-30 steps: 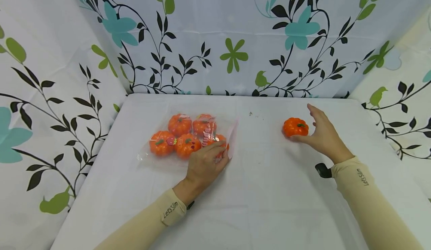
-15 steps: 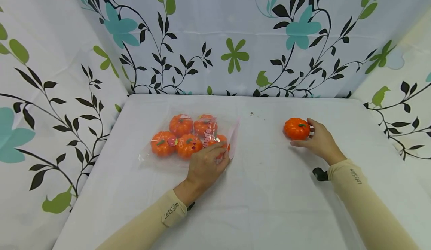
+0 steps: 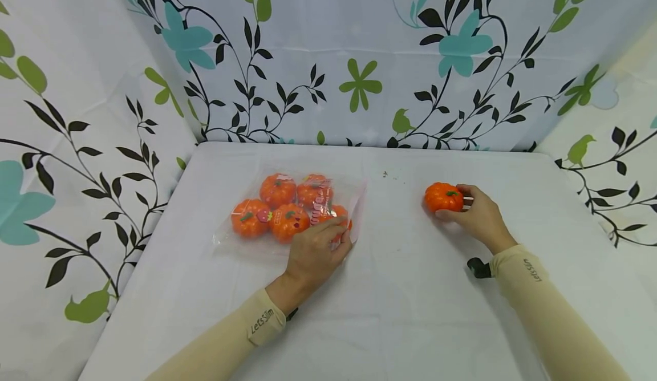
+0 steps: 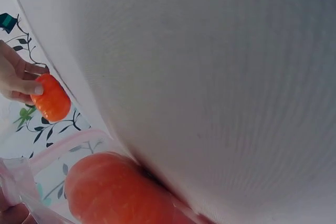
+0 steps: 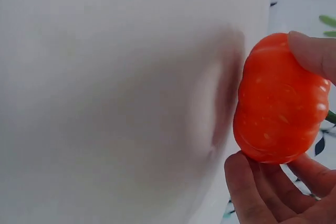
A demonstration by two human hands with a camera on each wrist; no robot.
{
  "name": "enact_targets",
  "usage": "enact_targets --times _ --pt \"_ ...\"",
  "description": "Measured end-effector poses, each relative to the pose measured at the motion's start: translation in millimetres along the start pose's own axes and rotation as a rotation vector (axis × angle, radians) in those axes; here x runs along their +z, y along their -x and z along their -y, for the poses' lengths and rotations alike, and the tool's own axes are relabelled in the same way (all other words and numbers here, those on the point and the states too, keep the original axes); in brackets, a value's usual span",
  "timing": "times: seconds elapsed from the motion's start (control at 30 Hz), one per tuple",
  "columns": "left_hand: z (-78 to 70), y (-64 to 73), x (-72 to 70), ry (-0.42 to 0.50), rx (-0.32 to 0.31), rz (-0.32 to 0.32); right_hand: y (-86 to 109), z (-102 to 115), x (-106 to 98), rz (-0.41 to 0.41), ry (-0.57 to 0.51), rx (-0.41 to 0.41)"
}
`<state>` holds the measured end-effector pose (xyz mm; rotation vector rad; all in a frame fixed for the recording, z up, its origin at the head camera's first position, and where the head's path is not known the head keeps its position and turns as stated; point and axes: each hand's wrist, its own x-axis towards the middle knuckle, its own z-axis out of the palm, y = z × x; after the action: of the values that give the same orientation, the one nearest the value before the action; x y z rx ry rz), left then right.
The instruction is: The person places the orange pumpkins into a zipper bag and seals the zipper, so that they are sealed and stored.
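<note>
On the right of the head view, my right hand (image 3: 481, 215) grips a small orange toy pumpkin (image 3: 443, 197) with a green stem. The right wrist view shows its thumb on one side of the pumpkin (image 5: 281, 103) and fingertips on the opposite side. My left hand (image 3: 315, 252) pinches a clear plastic bag (image 3: 357, 205) near its pink-edged right end. Inside the bag lie several more orange pumpkins (image 3: 250, 219). In the left wrist view, one bagged pumpkin (image 4: 113, 190) sits close to the bag's pink rim (image 4: 68, 148).
A white cloth covers the table (image 3: 400, 312). Behind it and on both sides hang leaf-and-flower printed curtains (image 3: 359, 39). Small dark specks (image 3: 386, 174) mark the cloth near the back, between bag and loose pumpkin.
My right hand has closed its fingers around the loose pumpkin and shifted it slightly left. The left hand stays at the bag.
</note>
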<state>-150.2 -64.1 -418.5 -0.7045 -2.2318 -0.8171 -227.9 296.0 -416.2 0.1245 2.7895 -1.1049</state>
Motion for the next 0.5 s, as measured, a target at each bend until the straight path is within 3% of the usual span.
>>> enact_targets --times 0.2,0.5 --pt "0.1 -0.7 -0.9 0.007 -0.005 -0.009 7.4 34.1 15.8 0.077 -0.061 -0.094" --pt "-1.0 -1.7 -1.5 0.015 0.002 -0.019 14.3 79.8 55.3 0.196 -0.142 -0.218"
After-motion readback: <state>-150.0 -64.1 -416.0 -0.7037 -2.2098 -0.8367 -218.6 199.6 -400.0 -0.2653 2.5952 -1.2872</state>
